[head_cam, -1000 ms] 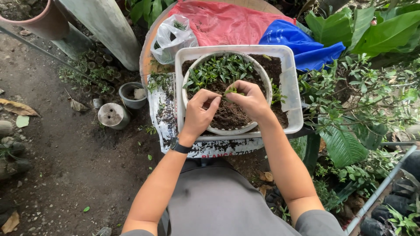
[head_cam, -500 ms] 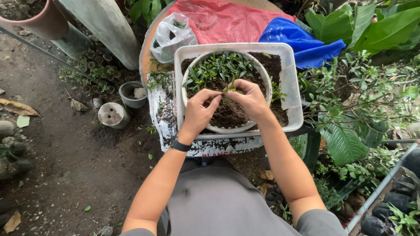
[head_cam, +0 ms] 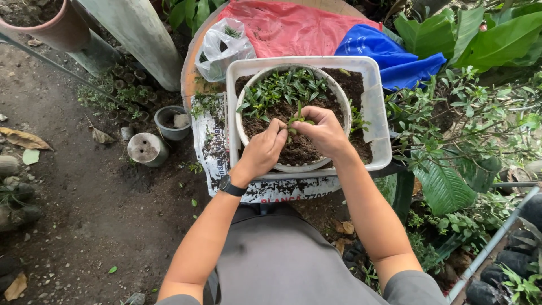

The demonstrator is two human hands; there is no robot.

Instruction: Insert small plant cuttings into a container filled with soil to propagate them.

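A round white pot (head_cam: pixel 339 107) sits inside a rectangular white tub (head_cam: pixel 377 107) on a small table, right in front of the person. The pot is filled with dark, crumbly soil (head_cam: pixel 305 149). Its far half is crowded with small cuttings (head_cam: pixel 285 90): short stems with narrow, glossy green leaves, standing close together and leaning a little every way. The near half is bare soil.

Both hands meet at the middle of the pot. The left hand (head_cam: pixel 262 152), with a dark watch (head_cam: pixel 231 186) at the wrist, has its fingers curled down onto the soil, narrow. The right hand (head_cam: pixel 324 130) is curled likewise, fingertips pressed together beside the left. Between them stands one sprig (head_cam: pixel 297 120), pale green with a few small leaves, upright at the soil line; both hands seem to pinch it at the base, though the fingers hide the stem itself.

More soil lies in the tub around the pot. Behind the tub lie a red cloth (head_cam: pixel 293 28), a blue bag (head_cam: pixel 389 53) and a clear plastic bag (head_cam: pixel 223 48). On the ground to the left stand two small pots (head_cam: pixel 158 135).
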